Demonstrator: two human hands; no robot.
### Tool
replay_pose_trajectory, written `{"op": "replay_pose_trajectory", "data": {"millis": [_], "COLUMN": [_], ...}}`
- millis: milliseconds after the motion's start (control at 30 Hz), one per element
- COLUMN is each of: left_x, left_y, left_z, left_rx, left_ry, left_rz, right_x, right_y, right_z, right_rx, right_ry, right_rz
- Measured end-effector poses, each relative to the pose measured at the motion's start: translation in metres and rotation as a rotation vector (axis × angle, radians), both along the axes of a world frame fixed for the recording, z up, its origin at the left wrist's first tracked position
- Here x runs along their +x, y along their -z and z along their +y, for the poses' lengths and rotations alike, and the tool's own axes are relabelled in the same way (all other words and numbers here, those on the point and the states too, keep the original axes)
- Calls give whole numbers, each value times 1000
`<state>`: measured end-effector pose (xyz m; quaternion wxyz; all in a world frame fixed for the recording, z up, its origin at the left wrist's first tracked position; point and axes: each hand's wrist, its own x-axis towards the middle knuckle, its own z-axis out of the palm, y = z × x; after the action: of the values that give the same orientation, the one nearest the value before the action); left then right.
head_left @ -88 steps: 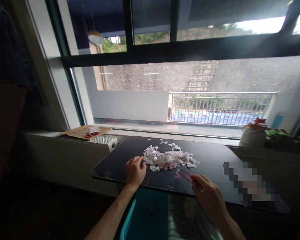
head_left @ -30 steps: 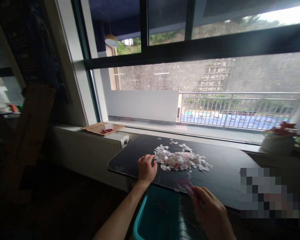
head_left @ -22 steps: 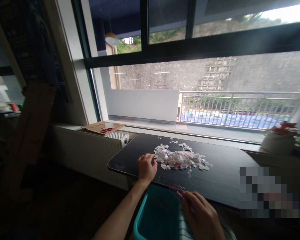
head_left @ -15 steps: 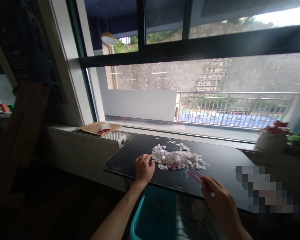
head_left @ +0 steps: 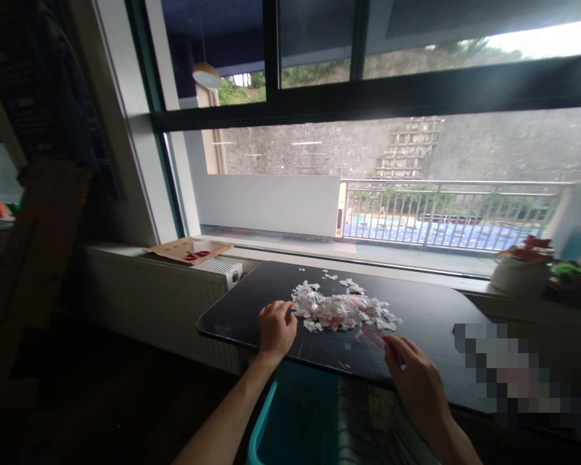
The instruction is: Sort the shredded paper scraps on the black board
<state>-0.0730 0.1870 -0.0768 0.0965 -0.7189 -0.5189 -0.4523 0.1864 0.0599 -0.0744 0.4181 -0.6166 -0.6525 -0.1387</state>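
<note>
A heap of small torn white paper scraps [head_left: 343,310], some tinged pink, lies in the middle of a black table [head_left: 237,310]. My left hand [head_left: 275,328] rests at the heap's left end, fingers curved and thumb apart, with nothing visible in it. Between the thumb and fingers of my right hand [head_left: 414,369] is a thin, see-through pinkish strip [head_left: 372,336]. Its far end reaches the front edge of the heap, near the scraps. What lies inside my right palm is hidden.
A teal plastic bin [head_left: 266,420] stands below the table's front edge, beside striped cloth [head_left: 363,420]. Red-handled scissors [head_left: 197,256] lie on brown paper [head_left: 167,250] on the sill. A white pot [head_left: 520,274] stands at the right. Blurred squares cover something on the table's right side.
The strip in my right hand has turned and moved slightly left, towards the scraps. My left hand stays beside the heap. The whole view has shifted a little.
</note>
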Motion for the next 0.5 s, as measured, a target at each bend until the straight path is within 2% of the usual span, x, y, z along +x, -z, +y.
{"op": "replay_pose_trajectory", "data": {"millis": [100,267,500], "left_x": [0,0,1], "left_y": [0,-1,-1], "left_z": [0,-1,-2], "left_rx": [2,7,8], "left_ry": [-2,2,8], "left_rz": [-1,-2,-11], "right_x": [-4,-21,-10], "right_y": [4,4,2], "right_z": [0,-2,-3], "right_rx": [-21,-71,-66], "right_ry": [-42,-192,-84], "right_rz": [-23,-17,-4]}}
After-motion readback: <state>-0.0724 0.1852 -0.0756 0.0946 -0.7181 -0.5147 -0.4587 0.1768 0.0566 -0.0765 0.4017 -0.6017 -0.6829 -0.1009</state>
